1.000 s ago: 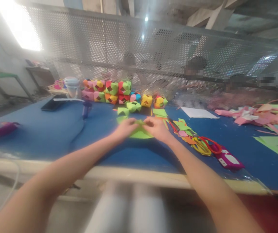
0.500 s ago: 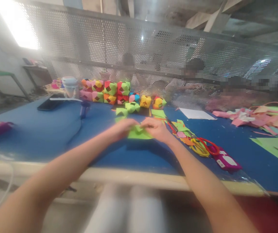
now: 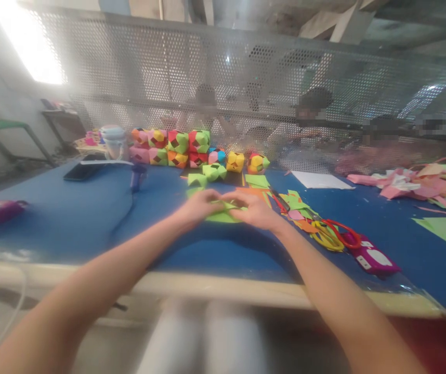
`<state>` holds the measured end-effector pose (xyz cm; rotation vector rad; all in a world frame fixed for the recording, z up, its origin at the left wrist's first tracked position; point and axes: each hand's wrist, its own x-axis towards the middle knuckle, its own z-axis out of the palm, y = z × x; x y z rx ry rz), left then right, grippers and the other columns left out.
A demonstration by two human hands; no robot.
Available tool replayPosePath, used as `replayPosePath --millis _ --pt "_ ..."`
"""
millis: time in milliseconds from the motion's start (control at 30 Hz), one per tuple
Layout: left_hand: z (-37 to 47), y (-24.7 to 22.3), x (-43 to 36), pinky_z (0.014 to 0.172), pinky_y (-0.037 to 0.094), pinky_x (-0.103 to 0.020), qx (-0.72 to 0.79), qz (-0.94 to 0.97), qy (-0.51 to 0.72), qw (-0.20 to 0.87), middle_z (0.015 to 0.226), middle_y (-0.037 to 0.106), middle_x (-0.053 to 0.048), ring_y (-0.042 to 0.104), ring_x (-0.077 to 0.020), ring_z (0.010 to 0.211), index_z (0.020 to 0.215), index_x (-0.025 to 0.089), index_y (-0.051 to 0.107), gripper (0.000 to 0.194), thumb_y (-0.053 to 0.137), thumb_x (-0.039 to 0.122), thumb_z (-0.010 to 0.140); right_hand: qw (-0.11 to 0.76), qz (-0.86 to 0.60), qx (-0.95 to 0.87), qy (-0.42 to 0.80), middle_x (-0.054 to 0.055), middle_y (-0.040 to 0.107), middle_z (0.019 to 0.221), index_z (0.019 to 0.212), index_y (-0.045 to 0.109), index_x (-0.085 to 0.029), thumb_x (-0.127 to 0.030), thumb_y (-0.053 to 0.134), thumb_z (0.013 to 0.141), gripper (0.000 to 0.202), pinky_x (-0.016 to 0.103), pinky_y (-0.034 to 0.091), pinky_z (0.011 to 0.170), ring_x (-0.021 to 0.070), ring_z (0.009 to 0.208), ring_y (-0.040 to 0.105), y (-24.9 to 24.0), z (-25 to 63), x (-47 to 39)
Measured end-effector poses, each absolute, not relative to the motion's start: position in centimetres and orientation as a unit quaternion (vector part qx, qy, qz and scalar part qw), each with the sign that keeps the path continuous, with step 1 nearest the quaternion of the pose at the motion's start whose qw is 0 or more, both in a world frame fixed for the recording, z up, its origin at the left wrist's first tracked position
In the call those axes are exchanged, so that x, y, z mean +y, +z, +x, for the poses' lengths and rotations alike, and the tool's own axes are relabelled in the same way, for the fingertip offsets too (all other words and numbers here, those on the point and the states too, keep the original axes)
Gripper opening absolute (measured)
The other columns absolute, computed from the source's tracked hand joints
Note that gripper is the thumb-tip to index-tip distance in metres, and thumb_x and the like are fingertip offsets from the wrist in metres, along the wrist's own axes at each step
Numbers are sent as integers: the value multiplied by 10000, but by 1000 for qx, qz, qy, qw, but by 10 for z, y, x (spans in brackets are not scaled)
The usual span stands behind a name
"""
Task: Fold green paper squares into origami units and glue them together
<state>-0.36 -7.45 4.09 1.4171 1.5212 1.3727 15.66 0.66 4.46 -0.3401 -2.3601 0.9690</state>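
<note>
A piece of light green paper (image 3: 225, 215) is held between my two hands above the blue table (image 3: 90, 208). My left hand (image 3: 199, 205) pinches its left side, and my right hand (image 3: 254, 206) grips its right side with curled fingers. The fingertips nearly meet over the top edge, where a fold shows. Just behind the hands are folded green paper pieces (image 3: 214, 171) and a flat green sheet (image 3: 257, 181). Several multicoloured folded paper balls (image 3: 178, 141) stand in stacked rows farther back.
Scissors with red handles (image 3: 343, 234), yellow-handled scissors (image 3: 326, 237) and a magenta power strip (image 3: 375, 258) lie at the right. Pink and green paper strips (image 3: 421, 182) are heaped beyond. A phone (image 3: 84, 169) and a cup (image 3: 113, 141) are at the left. People are behind the perforated screen (image 3: 148, 67).
My right hand's fingers have shifted left over the paper toward my left hand. The green paper now looks more folded or tilted. The view has shifted slightly.
</note>
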Motion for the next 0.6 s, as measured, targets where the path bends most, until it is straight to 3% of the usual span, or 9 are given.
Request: replayPosePath --millis 67,200,433,600 --pt "-2 41 -76 595 383 -234 586 542 521 301 684 589 1 506 -113 631 727 141 598 231 664 341 631 278 -166 -867 378 26 621 895 1053 605 -176 -264 587 736 330 251 463 628 115 679 547 43 156 7" --pt "1 41 -77 566 365 -222 603 556 505 268 656 569 10 478 -104 607 722 141 599 174 623 305 667 290 -206 -858 371 29 638 769 861 641 -155 -392 588 749 267 260 454 606 133 653 550 39 154 12" --pt "0 38 -76 548 352 -222 615 577 477 248 619 530 21 452 -100 584 701 142 579 133 603 269 669 277 -221 -872 338 26 661 720 774 670 -151 -325 556 757 209 252 424 616 144 666 558 43 156 9" --pt "-1 40 -77 527 341 -219 612 597 461 240 604 515 21 442 -100 574 686 144 573 123 595 264 669 258 -224 -881 328 -9 586 594 663 650 -155 -305 531 756 213 232 372 542 115 569 490 50 158 6"
